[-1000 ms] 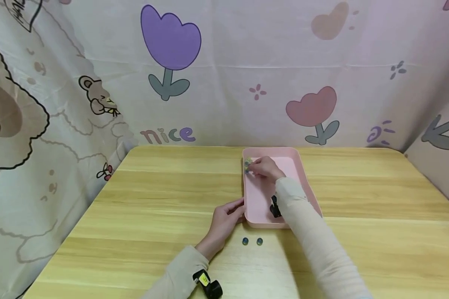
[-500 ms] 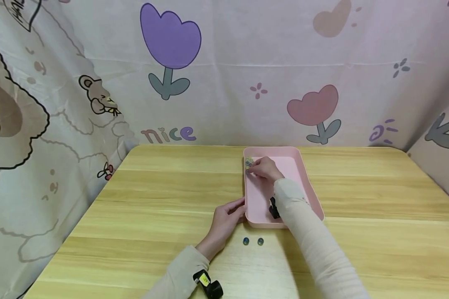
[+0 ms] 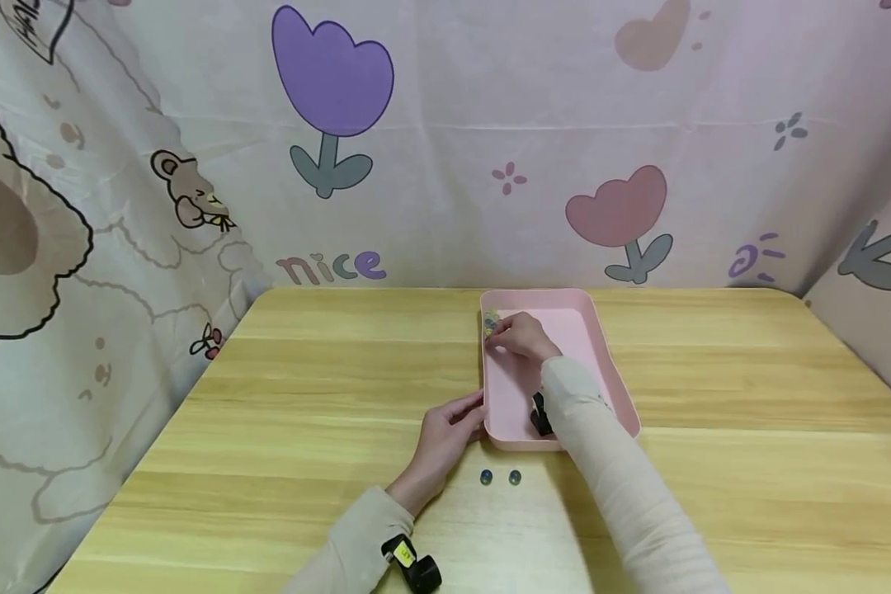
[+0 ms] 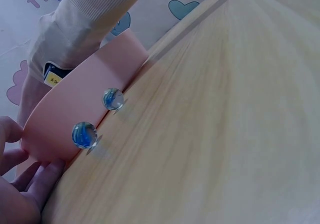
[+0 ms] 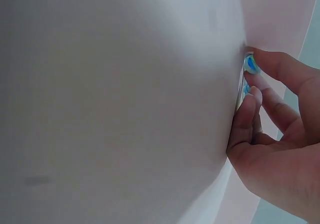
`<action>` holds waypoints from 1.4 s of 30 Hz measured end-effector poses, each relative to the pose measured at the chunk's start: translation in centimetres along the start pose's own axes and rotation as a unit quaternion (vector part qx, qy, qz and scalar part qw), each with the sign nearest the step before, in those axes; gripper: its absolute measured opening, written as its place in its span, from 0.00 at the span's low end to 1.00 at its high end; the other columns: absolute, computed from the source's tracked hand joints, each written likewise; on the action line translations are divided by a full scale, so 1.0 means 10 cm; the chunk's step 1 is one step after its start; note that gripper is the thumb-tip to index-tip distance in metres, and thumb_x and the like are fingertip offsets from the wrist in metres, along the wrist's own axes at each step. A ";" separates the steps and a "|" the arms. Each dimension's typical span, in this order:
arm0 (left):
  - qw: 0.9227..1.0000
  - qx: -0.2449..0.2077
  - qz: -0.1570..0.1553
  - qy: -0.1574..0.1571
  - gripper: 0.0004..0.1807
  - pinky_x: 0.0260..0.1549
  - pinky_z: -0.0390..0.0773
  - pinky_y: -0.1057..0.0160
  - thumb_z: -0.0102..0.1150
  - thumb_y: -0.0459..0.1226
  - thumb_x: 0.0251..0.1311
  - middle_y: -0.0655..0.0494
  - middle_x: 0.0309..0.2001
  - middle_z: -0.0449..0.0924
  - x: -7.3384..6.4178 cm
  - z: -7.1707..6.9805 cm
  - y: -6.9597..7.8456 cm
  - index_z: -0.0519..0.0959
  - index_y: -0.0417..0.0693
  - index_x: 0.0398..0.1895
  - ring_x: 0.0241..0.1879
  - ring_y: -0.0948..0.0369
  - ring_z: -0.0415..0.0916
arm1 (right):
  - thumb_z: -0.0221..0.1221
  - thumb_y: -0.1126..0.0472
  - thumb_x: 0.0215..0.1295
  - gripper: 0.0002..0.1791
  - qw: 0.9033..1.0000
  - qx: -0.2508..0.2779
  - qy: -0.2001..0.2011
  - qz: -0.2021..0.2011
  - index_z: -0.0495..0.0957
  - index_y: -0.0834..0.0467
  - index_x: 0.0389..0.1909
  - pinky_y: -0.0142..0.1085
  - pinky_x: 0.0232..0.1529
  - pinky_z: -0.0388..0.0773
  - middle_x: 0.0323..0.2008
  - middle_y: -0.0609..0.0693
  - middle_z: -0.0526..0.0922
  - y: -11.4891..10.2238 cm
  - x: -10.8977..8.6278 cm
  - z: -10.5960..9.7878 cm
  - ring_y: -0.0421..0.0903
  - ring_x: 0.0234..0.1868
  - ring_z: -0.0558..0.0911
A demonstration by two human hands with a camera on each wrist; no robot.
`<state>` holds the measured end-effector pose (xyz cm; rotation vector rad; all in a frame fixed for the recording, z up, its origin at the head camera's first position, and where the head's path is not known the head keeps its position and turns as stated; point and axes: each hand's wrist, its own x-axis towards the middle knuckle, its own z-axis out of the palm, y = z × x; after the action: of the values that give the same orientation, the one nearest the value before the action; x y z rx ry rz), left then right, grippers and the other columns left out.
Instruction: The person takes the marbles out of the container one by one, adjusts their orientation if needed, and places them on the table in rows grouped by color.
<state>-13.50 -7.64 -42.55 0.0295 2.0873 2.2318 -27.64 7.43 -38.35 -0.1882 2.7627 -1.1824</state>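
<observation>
A pink tray [image 3: 520,404] lies on the wooden table. My right hand [image 3: 525,337] is inside it at the left wall, fingertips pinching a clear marble [image 5: 251,63] with a blue-green swirl. A second marble [image 5: 246,88] shows partly behind the fingers. Several marbles [image 3: 492,318] sit along the left wall beyond the hand, partly covered by it. My left hand [image 3: 445,441] touches the outside of the tray near its front left corner, fingers mostly extended. Two blue-swirled glass marbles, a left one [image 3: 486,477] and a right one [image 3: 516,477], rest on the table before the tray.
The wooden table [image 3: 327,396] extends on both sides of the tray. A printed cloth [image 3: 445,165] hangs behind and at the sides. Small black cameras are strapped to the wrists, the left camera [image 3: 413,565] near the table's front.
My right hand stays at the tray's left wall, with only a slight shift of the fingertips. The left hand and the two marbles on the table hold their places; the head view drifts slightly.
</observation>
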 end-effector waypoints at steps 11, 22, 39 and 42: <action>1.000 -0.002 -0.008 0.005 0.20 0.44 0.82 0.63 0.57 0.33 0.66 0.39 0.57 0.75 0.00 -0.01 -0.01 0.75 0.34 0.59 0.48 0.53 0.79 | 0.65 0.60 0.58 0.09 1.000 -0.009 -0.021 -0.014 0.84 0.63 0.32 0.29 0.27 0.64 0.29 0.49 0.79 0.01 0.02 0.00 0.43 0.28 0.69; 1.000 -0.002 -0.005 0.005 0.20 0.44 0.82 0.64 0.57 0.32 0.65 0.38 0.57 0.75 0.02 0.00 -0.01 0.75 0.33 0.58 0.49 0.53 0.79 | 0.66 0.62 0.57 0.09 0.998 -0.028 -0.025 -0.048 0.84 0.64 0.34 0.31 0.33 0.68 0.32 0.52 0.82 0.03 0.04 -0.01 0.45 0.32 0.71; 1.000 0.000 -0.006 0.006 0.19 0.44 0.82 0.64 0.57 0.32 0.65 0.39 0.57 0.75 0.01 0.02 -0.01 0.76 0.33 0.58 0.48 0.53 0.79 | 0.62 0.61 0.61 0.13 0.998 0.015 -0.033 -0.042 0.84 0.65 0.43 0.30 0.34 0.74 0.40 0.56 0.84 0.07 0.03 -0.05 0.44 0.32 0.77; 1.000 0.000 -0.002 0.003 0.19 0.44 0.82 0.64 0.57 0.32 0.66 0.39 0.57 0.75 0.01 0.02 0.00 0.76 0.34 0.58 0.49 0.52 0.79 | 0.62 0.62 0.62 0.13 0.998 0.026 -0.033 -0.041 0.83 0.66 0.44 0.29 0.33 0.74 0.39 0.56 0.84 0.07 0.04 -0.06 0.42 0.31 0.78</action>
<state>-13.59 -7.44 -42.56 0.0189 2.0894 2.2326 -28.15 8.25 -38.52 -0.3328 2.6880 -1.2438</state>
